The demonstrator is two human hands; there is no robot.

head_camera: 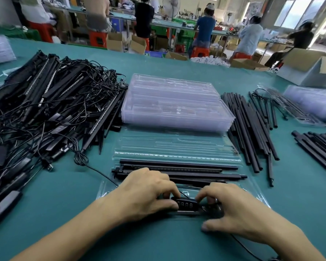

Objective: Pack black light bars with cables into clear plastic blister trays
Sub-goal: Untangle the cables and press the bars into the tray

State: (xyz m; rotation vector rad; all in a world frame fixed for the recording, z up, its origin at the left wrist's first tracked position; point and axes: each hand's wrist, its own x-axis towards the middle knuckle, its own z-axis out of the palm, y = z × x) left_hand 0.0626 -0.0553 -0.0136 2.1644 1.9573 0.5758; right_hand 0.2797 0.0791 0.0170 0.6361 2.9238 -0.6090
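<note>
Open blister tray (pixel 177 146) sits near centre on green bench (pixel 68 200). Light bars (pixel 177 167) lie side by side across its middle. Left hand (pixel 145 193) and right hand (pixel 239 210) are close together over the tray's near part, both pinching a black button controller (pixel 185 205). Thin cable (pixel 102 174) runs off left. Stack of empty trays (pixel 177 106) just beyond. Tangled pile of bars and cables (pixel 45 110) left, loose black rods (pixel 252 132) right.

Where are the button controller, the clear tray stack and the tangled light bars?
button controller (pixel 185 205), head view, its button row.
clear tray stack (pixel 173 104), head view, top tray's middle.
tangled light bars (pixel 51 98), head view, heap's middle.
</note>
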